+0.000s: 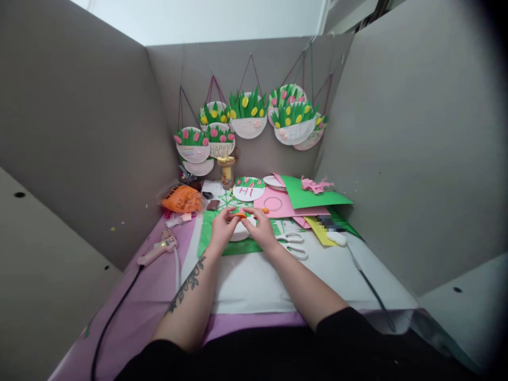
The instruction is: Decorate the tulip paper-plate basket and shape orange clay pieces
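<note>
Both hands meet over a white paper-plate piece (pixel 239 233) that lies on green paper (pixel 205 233). Between them is a small orange object (pixel 240 215), too small to make out fully. My left hand (pixel 223 228) has its fingers closed on its left side. My right hand (pixel 260 227) pinches at its right side with the thumb. An orange tip (pixel 264 210) shows by the right fingers. Just beyond the hands sits a finished plate (pixel 248 193) with red "HI" lettering and pink tulips. White-handled scissors (pixel 294 237) lie right of my right hand.
A pink glue gun (pixel 159 251) with a black cord rests at left, near an orange bag (pixel 182 199). A jar (pixel 226 173) stands at the back. Pink paper (pixel 273 203) and green sheets (pixel 313 193) are stacked right. Decorated plates (pixel 248 127) hang on the back panel.
</note>
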Action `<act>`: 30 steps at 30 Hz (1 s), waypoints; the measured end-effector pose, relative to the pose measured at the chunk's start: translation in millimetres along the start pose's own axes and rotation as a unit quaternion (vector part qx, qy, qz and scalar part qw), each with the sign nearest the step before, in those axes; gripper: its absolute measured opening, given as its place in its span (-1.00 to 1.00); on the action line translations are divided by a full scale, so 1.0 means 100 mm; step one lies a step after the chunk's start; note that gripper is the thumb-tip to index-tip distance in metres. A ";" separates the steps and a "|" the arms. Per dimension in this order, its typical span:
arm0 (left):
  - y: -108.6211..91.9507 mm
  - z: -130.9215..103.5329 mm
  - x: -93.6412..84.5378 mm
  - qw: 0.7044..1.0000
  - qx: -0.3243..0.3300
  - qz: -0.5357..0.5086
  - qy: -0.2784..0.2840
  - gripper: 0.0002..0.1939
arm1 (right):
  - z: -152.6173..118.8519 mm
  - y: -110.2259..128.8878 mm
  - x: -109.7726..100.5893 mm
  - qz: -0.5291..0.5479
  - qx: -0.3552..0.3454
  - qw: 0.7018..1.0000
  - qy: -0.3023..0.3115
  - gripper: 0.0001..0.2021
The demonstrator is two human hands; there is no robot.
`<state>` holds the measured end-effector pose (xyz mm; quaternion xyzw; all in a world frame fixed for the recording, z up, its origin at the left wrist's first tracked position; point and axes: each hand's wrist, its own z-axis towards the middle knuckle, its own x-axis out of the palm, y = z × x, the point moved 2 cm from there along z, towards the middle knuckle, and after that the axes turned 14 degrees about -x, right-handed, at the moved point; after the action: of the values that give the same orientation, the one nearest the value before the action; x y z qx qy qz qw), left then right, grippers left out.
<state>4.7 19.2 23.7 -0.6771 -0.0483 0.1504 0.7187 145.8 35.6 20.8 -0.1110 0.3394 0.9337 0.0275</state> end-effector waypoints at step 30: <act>-0.04 -0.04 -0.01 0.946 -0.169 -0.183 0.208 -0.53 | 0.01 0.03 -0.03 -0.128 -0.069 0.989 -0.016 -0.80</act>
<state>5.7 15.3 27.2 -0.7844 -0.0452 -0.1379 0.6030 148.2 34.1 24.3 -0.1398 0.2564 0.9454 0.1447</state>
